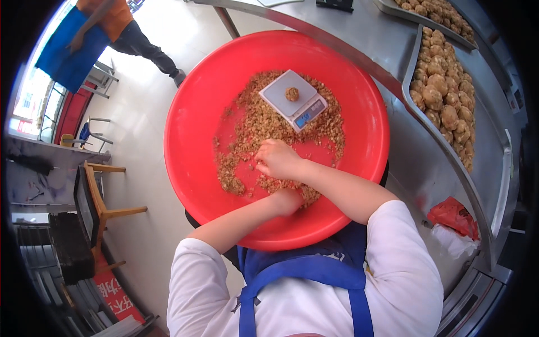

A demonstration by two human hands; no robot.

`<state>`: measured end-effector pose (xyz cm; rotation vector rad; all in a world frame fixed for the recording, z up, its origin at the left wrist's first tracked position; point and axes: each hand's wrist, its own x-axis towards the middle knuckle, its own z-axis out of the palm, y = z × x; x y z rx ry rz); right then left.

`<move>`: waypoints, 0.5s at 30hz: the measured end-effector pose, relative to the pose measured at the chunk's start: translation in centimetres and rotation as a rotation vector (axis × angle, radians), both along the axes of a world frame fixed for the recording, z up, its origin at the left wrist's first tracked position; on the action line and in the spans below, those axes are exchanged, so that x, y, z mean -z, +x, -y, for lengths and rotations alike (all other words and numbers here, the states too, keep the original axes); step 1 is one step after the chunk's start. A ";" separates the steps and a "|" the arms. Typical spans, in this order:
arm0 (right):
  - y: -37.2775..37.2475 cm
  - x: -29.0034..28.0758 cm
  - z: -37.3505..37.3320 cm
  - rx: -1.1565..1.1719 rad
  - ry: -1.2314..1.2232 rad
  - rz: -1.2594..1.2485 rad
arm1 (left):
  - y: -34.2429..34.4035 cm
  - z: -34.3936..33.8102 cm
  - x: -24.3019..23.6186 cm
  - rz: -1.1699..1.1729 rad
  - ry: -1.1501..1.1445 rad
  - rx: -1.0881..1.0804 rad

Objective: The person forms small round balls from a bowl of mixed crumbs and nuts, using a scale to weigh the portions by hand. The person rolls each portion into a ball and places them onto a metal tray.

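Note:
A large round red basin sits in front of me, with a loose brown, crumbly nut-like filling spread over its floor. Over the middle of the filling is my right hand, its fingers curled in; whatever they may hold is hidden. Lower down, my left hand reaches into the filling near the basin's close side, slightly blurred, its fingers out of sight. A digital kitchen scale stands on the filling at the far side of the basin. One small brown ball of filling rests on its plate.
On the steel table at the right, a metal tray holds many filling balls, with another such tray behind. Red and white plastic bags lie at the lower right. Wooden chair at left; a person stands beyond.

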<state>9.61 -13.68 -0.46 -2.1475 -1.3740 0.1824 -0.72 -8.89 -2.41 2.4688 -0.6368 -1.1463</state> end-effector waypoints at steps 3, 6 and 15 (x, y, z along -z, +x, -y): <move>-0.7 -0.3 0.0 -0.075 0.041 0.027 | -0.4 -1.0 0.3 0.058 0.005 0.133; -0.8 -0.8 0.1 -0.091 0.029 0.009 | -0.3 -1.7 -5.0 -0.064 -0.083 0.105; 0.8 -1.5 -0.9 0.170 -0.116 0.209 | -0.1 -5.9 -2.5 0.457 -0.186 -0.327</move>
